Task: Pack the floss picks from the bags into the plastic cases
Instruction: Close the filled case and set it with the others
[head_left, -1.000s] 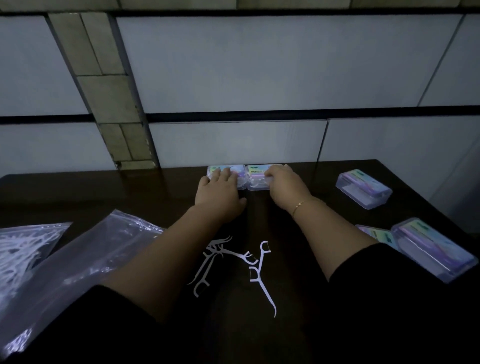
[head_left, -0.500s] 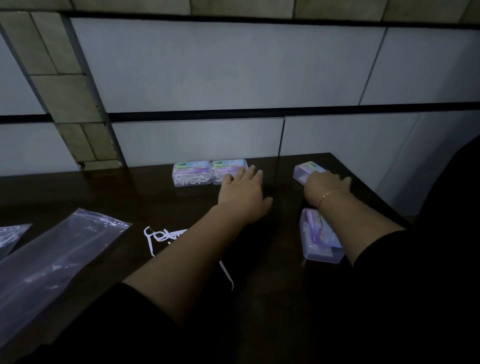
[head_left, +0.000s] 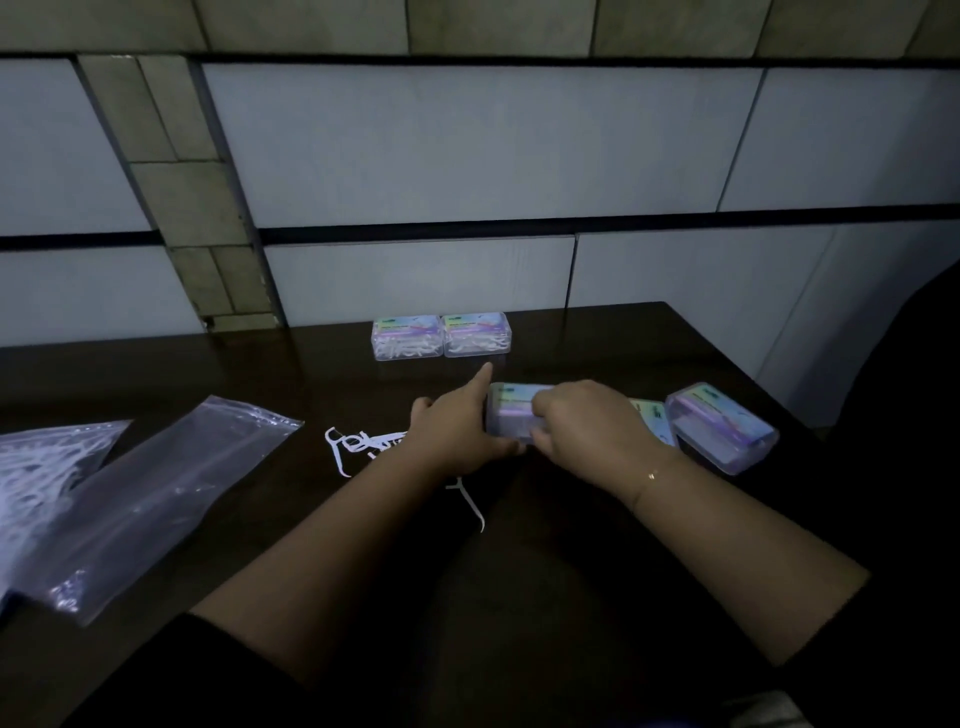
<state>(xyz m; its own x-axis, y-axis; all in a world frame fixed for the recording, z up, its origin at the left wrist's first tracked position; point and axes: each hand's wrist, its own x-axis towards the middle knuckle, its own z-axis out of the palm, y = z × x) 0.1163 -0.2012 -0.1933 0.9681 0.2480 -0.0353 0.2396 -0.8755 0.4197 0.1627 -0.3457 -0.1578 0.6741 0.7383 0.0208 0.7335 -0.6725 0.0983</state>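
Observation:
A clear plastic case (head_left: 511, 415) with a coloured label sits in the middle of the dark table (head_left: 311, 364), held between both hands. My left hand (head_left: 457, 426) grips its left end, index finger stretched along the far edge. My right hand (head_left: 582, 421) curls over its right side. Loose white floss picks (head_left: 358, 444) lie just left of my left hand, and one more floss pick (head_left: 470, 504) pokes out below my left wrist. Two filled cases, the left filled case (head_left: 408, 336) and the right filled case (head_left: 477, 333), stand side by side at the wall.
An empty clear zip bag (head_left: 156, 493) lies at the left, with a bag of floss picks (head_left: 36, 467) beside it at the frame edge. Another clear case (head_left: 722, 426) and a flat labelled lid (head_left: 649, 415) lie at the right near the table's edge.
My right hand brought a case from the right side to the table's middle. My left hand came off the table and took hold of that case's left end.

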